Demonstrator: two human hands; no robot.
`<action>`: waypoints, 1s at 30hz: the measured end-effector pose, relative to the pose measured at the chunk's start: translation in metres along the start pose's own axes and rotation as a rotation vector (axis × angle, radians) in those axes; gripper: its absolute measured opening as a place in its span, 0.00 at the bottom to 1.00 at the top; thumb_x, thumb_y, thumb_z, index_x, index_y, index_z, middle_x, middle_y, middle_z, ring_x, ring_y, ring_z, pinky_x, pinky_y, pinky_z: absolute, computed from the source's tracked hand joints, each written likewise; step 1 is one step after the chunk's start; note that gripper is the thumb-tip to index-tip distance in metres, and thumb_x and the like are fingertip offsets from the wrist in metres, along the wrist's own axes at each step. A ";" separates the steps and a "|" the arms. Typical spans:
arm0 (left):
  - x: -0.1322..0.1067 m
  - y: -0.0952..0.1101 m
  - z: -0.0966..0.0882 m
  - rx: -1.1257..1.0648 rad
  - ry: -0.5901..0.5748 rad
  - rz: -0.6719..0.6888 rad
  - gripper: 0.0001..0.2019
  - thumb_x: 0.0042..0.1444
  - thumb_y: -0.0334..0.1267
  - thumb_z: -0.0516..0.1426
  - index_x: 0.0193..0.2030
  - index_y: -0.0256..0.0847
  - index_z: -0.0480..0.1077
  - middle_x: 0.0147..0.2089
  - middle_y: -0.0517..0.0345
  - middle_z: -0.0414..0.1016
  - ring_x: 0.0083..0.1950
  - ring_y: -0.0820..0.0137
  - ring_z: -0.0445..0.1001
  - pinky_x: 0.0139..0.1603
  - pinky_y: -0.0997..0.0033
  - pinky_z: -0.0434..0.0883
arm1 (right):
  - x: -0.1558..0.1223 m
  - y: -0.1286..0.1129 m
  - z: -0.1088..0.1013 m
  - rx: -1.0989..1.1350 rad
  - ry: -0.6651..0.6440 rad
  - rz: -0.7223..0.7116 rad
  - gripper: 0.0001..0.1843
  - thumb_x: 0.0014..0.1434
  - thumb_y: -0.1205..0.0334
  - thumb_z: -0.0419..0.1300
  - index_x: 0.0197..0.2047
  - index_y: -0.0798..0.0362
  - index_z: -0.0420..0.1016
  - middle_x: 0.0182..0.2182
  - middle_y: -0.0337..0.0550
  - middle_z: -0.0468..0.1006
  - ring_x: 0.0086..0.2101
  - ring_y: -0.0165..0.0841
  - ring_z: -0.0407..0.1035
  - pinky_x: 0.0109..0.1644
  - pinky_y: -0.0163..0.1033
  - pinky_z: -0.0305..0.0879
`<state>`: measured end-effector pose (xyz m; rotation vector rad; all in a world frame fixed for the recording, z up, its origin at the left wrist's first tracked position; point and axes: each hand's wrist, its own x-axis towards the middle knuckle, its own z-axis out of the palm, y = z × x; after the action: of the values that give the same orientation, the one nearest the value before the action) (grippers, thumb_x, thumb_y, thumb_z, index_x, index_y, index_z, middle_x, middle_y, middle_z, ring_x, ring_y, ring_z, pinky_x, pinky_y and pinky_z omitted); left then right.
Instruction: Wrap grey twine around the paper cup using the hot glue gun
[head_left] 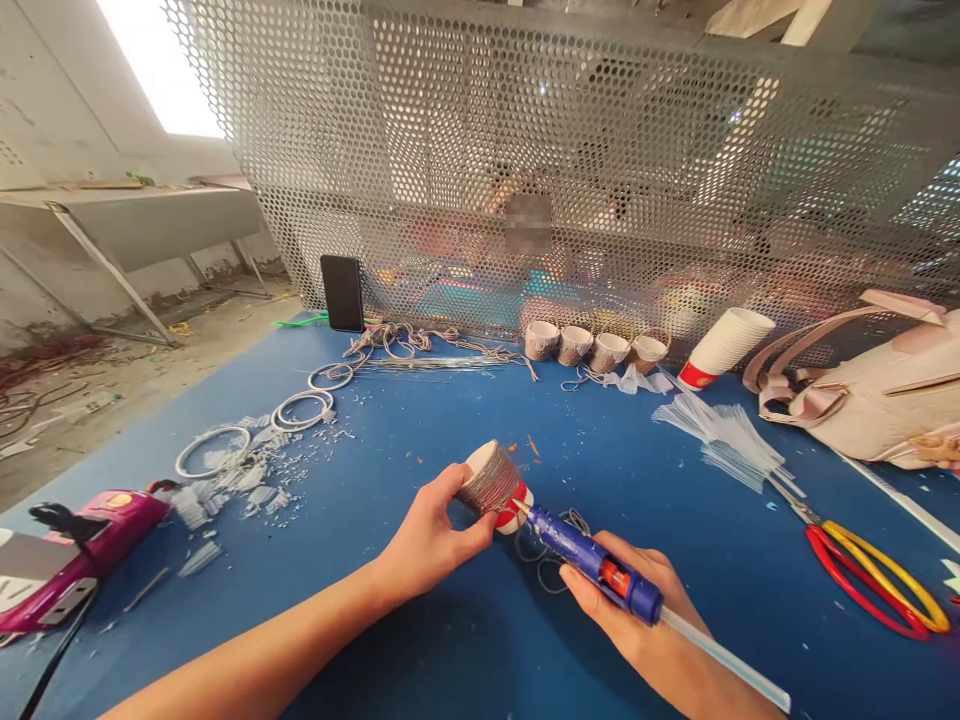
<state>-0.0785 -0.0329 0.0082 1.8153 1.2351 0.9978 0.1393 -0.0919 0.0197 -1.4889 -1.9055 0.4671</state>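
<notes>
My left hand [439,525] is closed around a paper cup [491,478], tilted on its side above the blue table. Grey-brown cord wraps most of the cup, and a red and white band stays bare near its base. In my right hand [637,590] is a blue hot glue gun [577,545], its nozzle at the bare red part of the cup. A clear glue stick [724,660] sticks out of the gun's rear. Loose cord [551,575] loops on the table beneath the nozzle.
Cord-wrapped cups [575,345] line the back edge beside a stack of paper cups [727,345]. Scissors [877,580], white strips [724,440] and a pink bag [877,400] lie right. White rings [214,452], scraps and a magenta power strip [97,545] lie left. A perforated metal panel [450,130] stands behind.
</notes>
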 end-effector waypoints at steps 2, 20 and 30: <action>0.001 -0.001 -0.001 0.008 -0.016 0.003 0.06 0.49 0.37 0.56 0.35 0.39 0.69 0.30 0.61 0.72 0.32 0.70 0.68 0.36 0.72 0.68 | 0.000 -0.001 -0.001 0.001 0.011 -0.020 0.17 0.59 0.47 0.56 0.24 0.47 0.68 0.17 0.37 0.74 0.21 0.34 0.70 0.29 0.36 0.67; 0.005 -0.002 -0.008 -0.030 -0.118 0.028 0.08 0.48 0.34 0.55 0.36 0.39 0.70 0.32 0.61 0.73 0.33 0.71 0.68 0.37 0.73 0.69 | 0.001 -0.005 -0.007 0.049 0.019 0.016 0.16 0.58 0.49 0.56 0.23 0.46 0.72 0.15 0.36 0.72 0.19 0.33 0.69 0.26 0.35 0.67; 0.005 -0.003 -0.012 -0.102 -0.167 0.069 0.06 0.50 0.34 0.56 0.36 0.39 0.70 0.34 0.59 0.72 0.35 0.69 0.70 0.39 0.72 0.70 | 0.001 -0.003 -0.011 0.095 0.065 0.085 0.15 0.56 0.48 0.59 0.23 0.46 0.72 0.19 0.37 0.75 0.25 0.35 0.72 0.27 0.34 0.69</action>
<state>-0.0894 -0.0256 0.0118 1.8317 1.0091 0.9098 0.1444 -0.0934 0.0301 -1.5095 -1.7506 0.5336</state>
